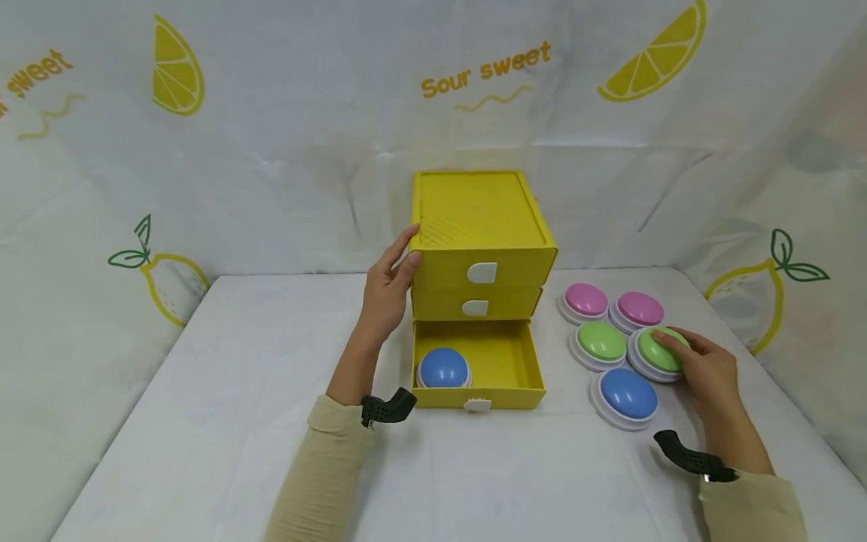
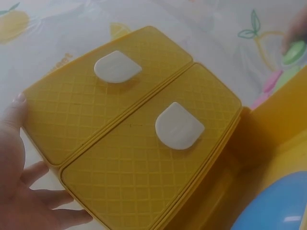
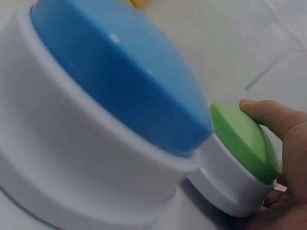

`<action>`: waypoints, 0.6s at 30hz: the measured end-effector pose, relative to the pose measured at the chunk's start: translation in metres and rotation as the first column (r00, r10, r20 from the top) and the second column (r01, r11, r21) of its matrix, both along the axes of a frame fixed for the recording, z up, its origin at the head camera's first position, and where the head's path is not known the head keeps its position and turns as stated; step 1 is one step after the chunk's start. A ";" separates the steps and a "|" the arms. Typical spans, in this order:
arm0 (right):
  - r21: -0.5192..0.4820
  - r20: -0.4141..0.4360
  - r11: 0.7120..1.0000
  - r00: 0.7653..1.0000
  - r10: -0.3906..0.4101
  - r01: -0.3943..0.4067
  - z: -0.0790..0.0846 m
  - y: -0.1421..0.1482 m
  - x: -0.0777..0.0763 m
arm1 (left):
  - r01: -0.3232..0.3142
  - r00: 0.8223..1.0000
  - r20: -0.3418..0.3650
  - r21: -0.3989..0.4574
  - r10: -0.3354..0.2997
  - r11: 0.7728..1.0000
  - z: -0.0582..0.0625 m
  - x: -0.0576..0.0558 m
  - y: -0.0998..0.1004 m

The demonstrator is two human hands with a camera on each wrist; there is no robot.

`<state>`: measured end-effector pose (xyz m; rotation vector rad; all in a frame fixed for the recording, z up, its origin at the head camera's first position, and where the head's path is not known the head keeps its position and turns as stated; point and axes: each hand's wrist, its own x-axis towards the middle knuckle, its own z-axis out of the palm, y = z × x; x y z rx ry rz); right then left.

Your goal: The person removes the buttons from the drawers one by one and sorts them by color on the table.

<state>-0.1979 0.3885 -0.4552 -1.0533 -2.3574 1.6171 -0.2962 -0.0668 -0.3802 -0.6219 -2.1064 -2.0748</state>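
A yellow desktop drawer box [image 1: 481, 211] has its bottom drawer [image 1: 508, 357] pulled out, with a blue dome push button [image 1: 444, 367] lying in its left part. Against the box's left side rests my left hand [image 1: 387, 293], its thumb at the front edge. The left wrist view shows those fingers [image 2: 53, 197] fairly straight along the side. My right hand [image 1: 707, 373] grips a green dome push button [image 1: 662, 352] with a white base, thumb over the top and fingers round the far side. The right wrist view shows the thumb [image 3: 266, 112] on the green dome; some fingertips are hidden.
Beside the held button stand another green push button [image 1: 602, 342], two pink ones [image 1: 586, 299] and a blue one [image 1: 628, 395] nearer the front. The upper two drawers, with white pulls [image 1: 482, 272], are closed. A white lemon-print sheet [image 1: 298, 150] hangs behind the white table [image 1: 271, 361].
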 end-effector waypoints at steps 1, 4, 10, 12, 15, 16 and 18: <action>0.023 0.007 1.000 1.000 0.003 -0.003 -0.001 0.000 0.000 | -0.002 1.000 0.001 -0.004 0.002 1.000 0.000 0.000 0.000; 0.114 0.018 0.993 1.000 0.019 -0.021 -0.004 -0.001 0.000 | -0.004 1.000 0.002 -0.006 0.004 1.000 0.000 0.000 0.000; 0.296 -0.032 0.953 0.996 0.084 -0.070 -0.009 -0.006 0.002 | -0.004 1.000 -0.004 0.002 0.004 1.000 -0.001 -0.001 0.001; 0.330 -0.054 0.941 0.994 0.095 -0.072 -0.011 -0.006 0.003 | -0.002 1.000 -0.007 0.000 0.002 1.000 -0.001 -0.001 0.001; 0.318 -0.086 0.948 0.994 0.061 -0.031 -0.015 -0.006 0.003 | -0.002 1.000 -0.010 -0.004 0.002 1.000 0.000 0.000 0.001; 0.305 -0.094 0.952 0.995 0.041 -0.010 -0.016 -0.006 0.003 | -0.004 1.000 -0.010 -0.005 0.004 1.000 0.000 0.000 0.001; 0.292 -0.113 0.956 0.994 0.013 0.021 -0.018 -0.005 0.003 | -0.006 1.000 -0.013 -0.004 0.006 1.000 -0.001 -0.001 0.001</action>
